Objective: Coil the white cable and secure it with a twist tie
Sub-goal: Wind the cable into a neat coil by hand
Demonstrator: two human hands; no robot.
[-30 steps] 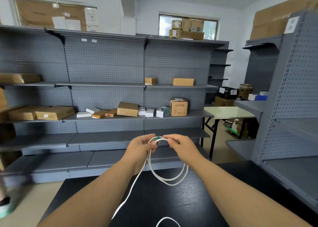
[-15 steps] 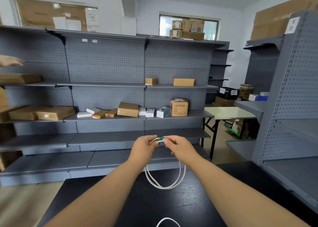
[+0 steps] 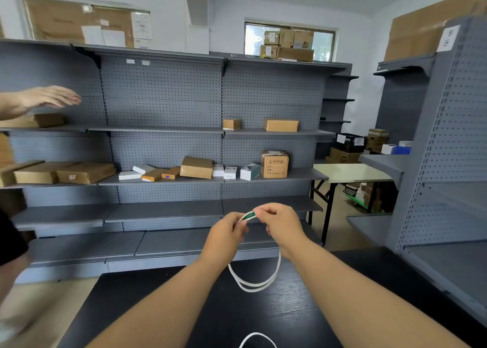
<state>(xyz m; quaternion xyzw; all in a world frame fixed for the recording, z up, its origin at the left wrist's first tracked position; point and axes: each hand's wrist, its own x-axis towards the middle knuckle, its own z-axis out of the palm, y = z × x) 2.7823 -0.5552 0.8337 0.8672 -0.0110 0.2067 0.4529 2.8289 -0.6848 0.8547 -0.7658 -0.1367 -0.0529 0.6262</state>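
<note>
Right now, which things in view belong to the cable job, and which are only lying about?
For the job: white cable, green twist tie, left hand holding the coil, right hand pinching the tie.
Lying about: cardboard boxes on the grey shelves, black table, another person's hand.

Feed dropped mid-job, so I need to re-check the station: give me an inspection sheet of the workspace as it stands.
Surface: black table, wood-grained top.
Job's things: white cable coiled, hanging from both hands over the table; green twist tie at the coil's top.
Clutter: cardboard boxes on the grey shelves.
Grippers: left hand pinches the coil's top; right hand pinches the twist tie.
Cables: a white loop at the table's near edge; its link to the coil is out of view.
Surroundings: another person's hand reaching at upper left; folding table at right.
</note>
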